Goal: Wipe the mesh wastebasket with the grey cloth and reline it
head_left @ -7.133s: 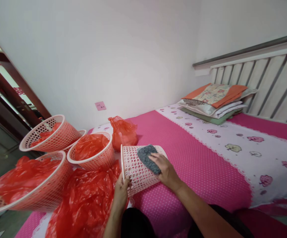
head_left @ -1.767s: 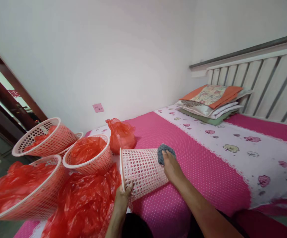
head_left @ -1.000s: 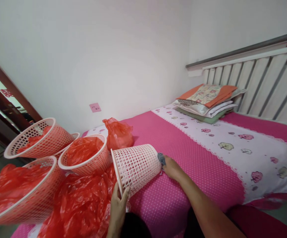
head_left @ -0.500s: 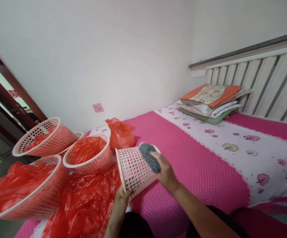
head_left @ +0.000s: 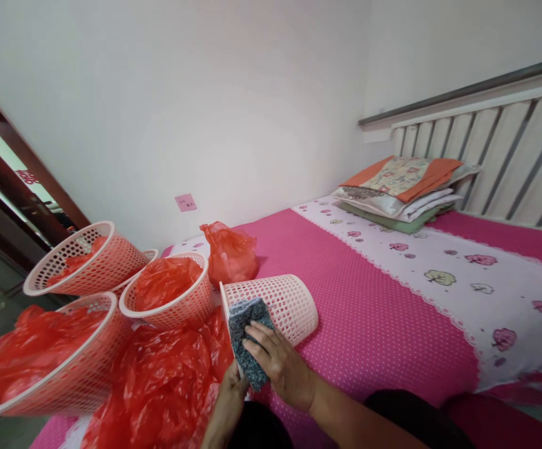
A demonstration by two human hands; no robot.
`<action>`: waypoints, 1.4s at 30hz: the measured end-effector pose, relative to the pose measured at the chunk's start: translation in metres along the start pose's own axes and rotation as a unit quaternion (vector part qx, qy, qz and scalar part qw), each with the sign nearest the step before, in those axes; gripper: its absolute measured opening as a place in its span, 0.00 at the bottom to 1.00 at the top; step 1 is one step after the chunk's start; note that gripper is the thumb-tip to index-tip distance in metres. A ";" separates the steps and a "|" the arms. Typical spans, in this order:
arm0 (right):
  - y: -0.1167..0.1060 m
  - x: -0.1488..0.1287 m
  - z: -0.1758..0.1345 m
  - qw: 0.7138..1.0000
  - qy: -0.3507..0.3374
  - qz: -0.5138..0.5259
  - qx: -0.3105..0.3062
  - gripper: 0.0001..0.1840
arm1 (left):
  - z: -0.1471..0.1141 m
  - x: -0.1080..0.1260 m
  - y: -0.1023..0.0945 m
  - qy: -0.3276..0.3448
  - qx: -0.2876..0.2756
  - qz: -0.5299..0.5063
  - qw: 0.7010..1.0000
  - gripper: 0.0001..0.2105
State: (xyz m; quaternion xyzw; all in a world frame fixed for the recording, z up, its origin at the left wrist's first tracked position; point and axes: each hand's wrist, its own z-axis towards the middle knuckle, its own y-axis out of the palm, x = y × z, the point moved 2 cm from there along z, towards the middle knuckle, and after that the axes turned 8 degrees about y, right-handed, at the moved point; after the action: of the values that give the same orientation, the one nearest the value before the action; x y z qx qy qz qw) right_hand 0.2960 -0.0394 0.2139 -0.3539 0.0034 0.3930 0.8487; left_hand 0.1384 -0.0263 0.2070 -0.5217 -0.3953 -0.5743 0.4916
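A pale pink perforated plastic basket (head_left: 294,305) lies on its side on the bed in front of me, its open rim toward the left. My left hand (head_left: 231,390) grips the rim at its lower edge, the fingers partly hidden. Against the basket's side near the rim, my right hand (head_left: 282,368) presses a grey-green fuzzy cloth (head_left: 247,318), fingers laid over it. Close by on the left is a heap of crumpled red plastic bags (head_left: 158,386). Just behind the basket stands a filled red plastic bag (head_left: 231,255).
More pink baskets with red bags inside stand at the left: a front one (head_left: 97,349), a middle one (head_left: 181,302) and a tilted rear one (head_left: 116,259). Folded bedding (head_left: 401,193) is stacked by the radiator (head_left: 499,149). The bedspread (head_left: 368,337) is pink with a white printed band.
My right hand has moved the cloth left and down, from the basket's base end toward its rim. The left hand keeps its hold on the rim.
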 end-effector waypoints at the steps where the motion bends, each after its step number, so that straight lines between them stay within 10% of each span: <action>1: -0.002 -0.001 0.001 1.000 -0.001 0.002 -0.002 0.24 | -0.002 0.000 0.001 -0.002 0.003 0.003 1.000 0.11; 15: -0.012 0.019 0.007 0.998 0.064 -0.004 -0.024 0.25 | 0.006 -0.014 0.004 0.003 0.010 -0.075 0.997 0.16; 28: -0.017 0.112 -0.003 0.973 0.229 0.006 0.013 0.45 | 0.011 -0.027 -0.004 -0.023 0.036 -0.103 0.994 0.18; 42: -0.049 0.140 -0.006 0.902 0.430 0.033 -0.008 0.35 | 0.014 -0.022 -0.002 -0.032 0.064 -0.085 0.994 0.16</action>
State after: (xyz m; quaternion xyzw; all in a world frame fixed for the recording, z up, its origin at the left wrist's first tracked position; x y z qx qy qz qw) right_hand 0.4277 0.0286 0.1992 -0.4948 0.3764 0.2308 0.7485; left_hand 0.1385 -0.0092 0.1874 -0.4717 -0.4893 -0.5709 0.4606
